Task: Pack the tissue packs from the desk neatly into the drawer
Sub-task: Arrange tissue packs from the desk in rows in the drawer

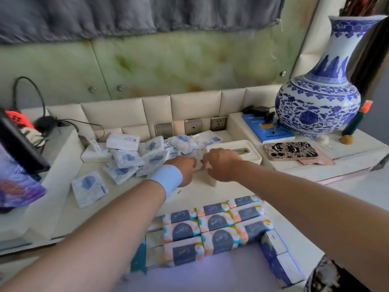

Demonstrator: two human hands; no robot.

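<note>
Green marbled wall panels (168, 66) rise behind a cream padded ledge, with a grey curtain (126, 15) hanging above. On the white desk (130, 197), the left hand (185, 168), which wears a pale blue wristband, and the right hand (221, 163) meet over one small white pack (199, 163). Both hands have their fingers curled in and grip it between them, just in front of a white tissue box (252, 157). Motion blur hides the finer lie of the fingers. A loose pile (151, 152) of blue-and-white packs lies to the left of the hands, and a lone one (89, 189) rests apart, nearer the desk's front. Below, the open drawer (210, 270) holds neat rows (214, 226) of dark-blue-labelled packs along its far end, more lining its right side. On the right stand a blue-and-white vase (317, 102), a blue book (271, 131) and a phone (291, 151)
</note>
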